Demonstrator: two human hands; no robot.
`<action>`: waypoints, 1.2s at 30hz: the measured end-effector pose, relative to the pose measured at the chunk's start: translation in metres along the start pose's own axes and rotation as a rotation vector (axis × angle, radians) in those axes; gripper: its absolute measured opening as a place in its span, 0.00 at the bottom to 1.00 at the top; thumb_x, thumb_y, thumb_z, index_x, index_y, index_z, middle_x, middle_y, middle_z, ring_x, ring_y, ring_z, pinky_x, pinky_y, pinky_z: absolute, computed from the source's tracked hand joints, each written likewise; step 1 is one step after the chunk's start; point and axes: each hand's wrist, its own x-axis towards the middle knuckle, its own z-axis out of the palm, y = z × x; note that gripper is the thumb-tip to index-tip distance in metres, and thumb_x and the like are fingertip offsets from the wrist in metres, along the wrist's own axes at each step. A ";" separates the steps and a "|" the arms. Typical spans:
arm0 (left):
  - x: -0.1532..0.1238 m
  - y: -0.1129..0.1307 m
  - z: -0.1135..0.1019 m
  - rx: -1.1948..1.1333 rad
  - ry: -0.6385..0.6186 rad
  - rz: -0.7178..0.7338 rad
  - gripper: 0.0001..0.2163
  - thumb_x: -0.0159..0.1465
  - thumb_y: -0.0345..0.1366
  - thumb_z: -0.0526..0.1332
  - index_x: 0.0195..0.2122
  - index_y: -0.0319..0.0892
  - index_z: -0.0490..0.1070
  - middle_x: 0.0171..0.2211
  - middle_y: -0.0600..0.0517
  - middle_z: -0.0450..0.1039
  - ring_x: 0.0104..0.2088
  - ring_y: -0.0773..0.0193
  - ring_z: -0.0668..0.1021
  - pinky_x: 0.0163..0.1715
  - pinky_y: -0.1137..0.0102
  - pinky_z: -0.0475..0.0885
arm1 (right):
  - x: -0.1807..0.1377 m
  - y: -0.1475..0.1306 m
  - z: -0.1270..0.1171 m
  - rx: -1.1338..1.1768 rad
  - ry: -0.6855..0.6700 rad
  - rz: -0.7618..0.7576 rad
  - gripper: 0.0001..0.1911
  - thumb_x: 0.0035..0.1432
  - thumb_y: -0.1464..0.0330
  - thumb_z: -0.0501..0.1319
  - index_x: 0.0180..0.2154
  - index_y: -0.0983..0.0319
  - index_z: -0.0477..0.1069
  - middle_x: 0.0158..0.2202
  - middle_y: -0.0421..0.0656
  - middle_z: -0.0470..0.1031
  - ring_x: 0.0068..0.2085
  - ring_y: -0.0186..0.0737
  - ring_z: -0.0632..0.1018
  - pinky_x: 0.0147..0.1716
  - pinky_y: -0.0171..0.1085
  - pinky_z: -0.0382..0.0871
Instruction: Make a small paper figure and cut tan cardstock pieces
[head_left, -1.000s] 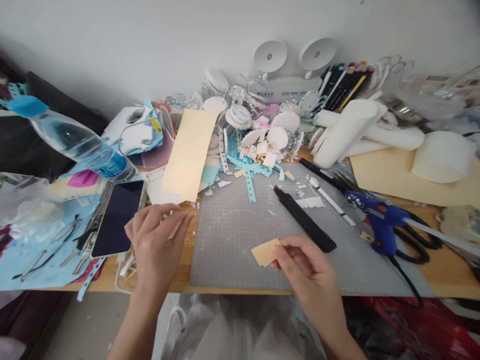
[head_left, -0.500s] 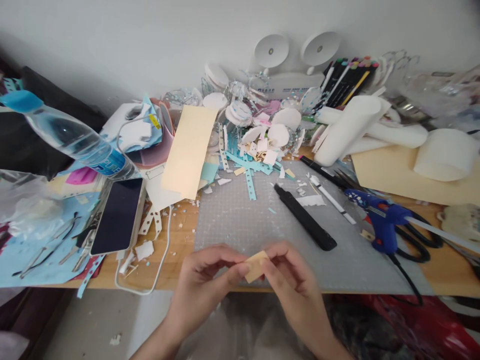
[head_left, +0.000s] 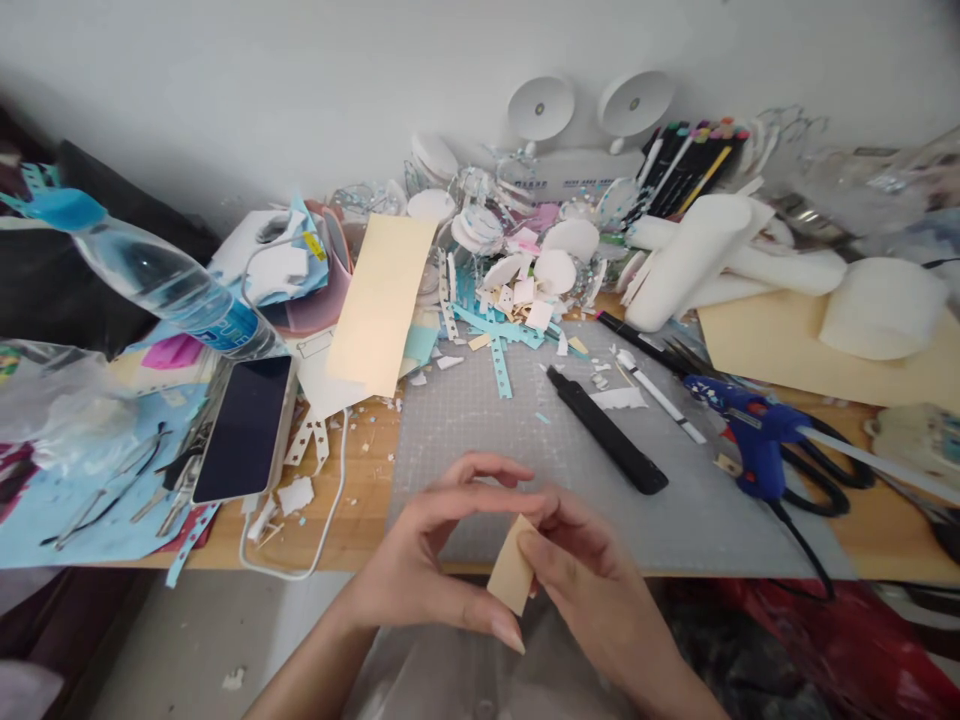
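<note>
Both hands hold a small tan paper piece (head_left: 512,577) at the near edge of the grey cutting mat (head_left: 487,440). My left hand (head_left: 431,560) pinches it from the left, thumb below and fingers curled over the top. My right hand (head_left: 592,590) grips its right side with fingers closed. The piece stands nearly upright between them, over the table edge. A black utility knife (head_left: 606,443) lies on the mat just beyond my right hand.
A blue glue gun (head_left: 757,440) and black scissors (head_left: 832,480) lie at the right. A phone (head_left: 244,428), white cable (head_left: 330,520) and water bottle (head_left: 161,285) are at the left. A long tan card strip (head_left: 382,305), paper scraps, white rolls (head_left: 697,260) and markers (head_left: 694,160) crowd the back.
My left hand came from beside the phone to join my right on the paper piece. Both hands drew closer to me and the piece turned from flat to nearly upright.
</note>
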 end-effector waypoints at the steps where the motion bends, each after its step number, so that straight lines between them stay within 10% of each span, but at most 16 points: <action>1: 0.000 0.001 0.001 -0.002 -0.006 0.020 0.32 0.47 0.42 0.78 0.55 0.54 0.75 0.57 0.47 0.69 0.58 0.52 0.70 0.60 0.60 0.63 | -0.001 0.000 0.002 0.021 -0.008 0.004 0.05 0.63 0.62 0.67 0.36 0.56 0.74 0.26 0.34 0.71 0.27 0.27 0.69 0.28 0.26 0.63; 13: -0.015 0.001 0.028 -0.154 0.191 0.137 0.28 0.44 0.42 0.79 0.48 0.52 0.78 0.50 0.47 0.75 0.52 0.53 0.74 0.55 0.59 0.68 | -0.022 0.003 0.012 0.044 -0.082 -0.001 0.10 0.65 0.62 0.64 0.32 0.59 0.72 0.26 0.35 0.69 0.27 0.28 0.68 0.28 0.29 0.62; 36: -0.021 0.003 0.023 -0.149 0.147 0.146 0.28 0.45 0.48 0.77 0.48 0.48 0.79 0.40 0.48 0.78 0.43 0.58 0.75 0.47 0.65 0.70 | -0.018 0.000 0.015 0.032 -0.185 0.094 0.14 0.61 0.56 0.67 0.34 0.61 0.77 0.24 0.38 0.72 0.23 0.29 0.69 0.24 0.30 0.61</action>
